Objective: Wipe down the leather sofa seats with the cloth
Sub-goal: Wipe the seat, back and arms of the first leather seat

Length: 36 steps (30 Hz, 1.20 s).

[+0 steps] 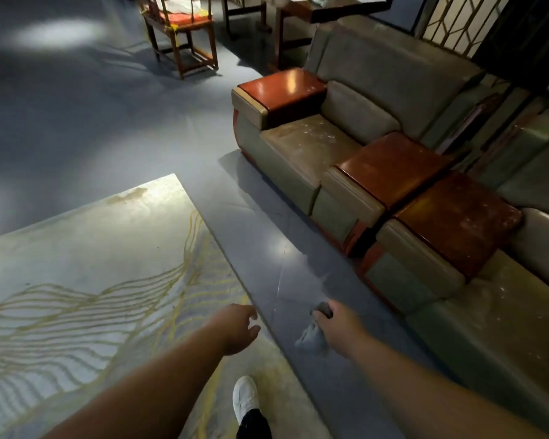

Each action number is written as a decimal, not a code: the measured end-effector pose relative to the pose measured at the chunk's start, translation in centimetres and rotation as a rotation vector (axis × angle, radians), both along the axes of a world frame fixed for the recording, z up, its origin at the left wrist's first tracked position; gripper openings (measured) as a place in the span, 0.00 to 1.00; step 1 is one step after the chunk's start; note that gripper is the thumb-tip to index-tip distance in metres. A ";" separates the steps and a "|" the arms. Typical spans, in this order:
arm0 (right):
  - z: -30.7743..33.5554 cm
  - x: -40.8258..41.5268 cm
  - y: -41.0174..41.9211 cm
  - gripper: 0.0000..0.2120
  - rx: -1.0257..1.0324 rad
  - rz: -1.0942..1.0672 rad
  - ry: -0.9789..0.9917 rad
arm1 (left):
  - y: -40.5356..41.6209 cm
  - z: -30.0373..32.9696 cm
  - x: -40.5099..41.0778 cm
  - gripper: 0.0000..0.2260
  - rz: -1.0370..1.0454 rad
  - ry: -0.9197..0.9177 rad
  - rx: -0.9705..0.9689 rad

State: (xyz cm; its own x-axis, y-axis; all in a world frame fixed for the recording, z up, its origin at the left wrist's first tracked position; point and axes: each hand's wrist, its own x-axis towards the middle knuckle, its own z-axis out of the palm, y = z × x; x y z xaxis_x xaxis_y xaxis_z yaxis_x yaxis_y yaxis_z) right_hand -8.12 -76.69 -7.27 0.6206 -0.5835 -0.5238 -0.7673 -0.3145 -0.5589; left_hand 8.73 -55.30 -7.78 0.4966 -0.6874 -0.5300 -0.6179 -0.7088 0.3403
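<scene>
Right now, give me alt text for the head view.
A person's right hand grips a grey cloth beside a dusty leather sofa with red-brown armrests. Their left hand hangs open above a patterned rug.

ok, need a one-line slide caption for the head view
Right hand grips the grey cloth above the floor beside the dusty leather sofa; left hand empty, over the rug.

Rug [92,248] and sofa [298,160] on floor [76,122]
</scene>
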 end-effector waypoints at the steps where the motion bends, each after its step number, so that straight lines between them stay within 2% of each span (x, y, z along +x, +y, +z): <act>1: 0.2 1.7 -0.3 0.08 -0.003 0.019 0.004 | -0.5 0.4 1.7 0.18 0.001 0.003 -0.016; 10: 1.3 15.3 -2.1 0.07 -0.005 0.043 -0.042 | -2.3 2.8 15.0 0.18 0.063 -0.039 -0.044; 17: 0.3 23.7 -4.1 0.10 -0.035 0.131 -0.070 | -2.8 2.4 21.7 0.19 0.124 -0.012 -0.021; 22: -1.8 30.3 -6.6 0.10 0.020 0.164 -0.065 | -4.3 0.9 27.0 0.20 0.155 0.028 0.044; 27: -3.3 36.9 -10.7 0.13 0.011 0.220 -0.075 | -7.7 -0.2 32.8 0.20 0.185 0.011 0.099; 31: -3.0 42.8 -15.5 0.10 0.013 0.237 -0.035 | -11.6 -0.3 37.8 0.20 0.217 0.031 0.117; 36: -2.1 49.6 -21.8 0.09 0.039 0.197 -0.075 | -17.1 0.1 43.1 0.20 0.224 -0.004 0.122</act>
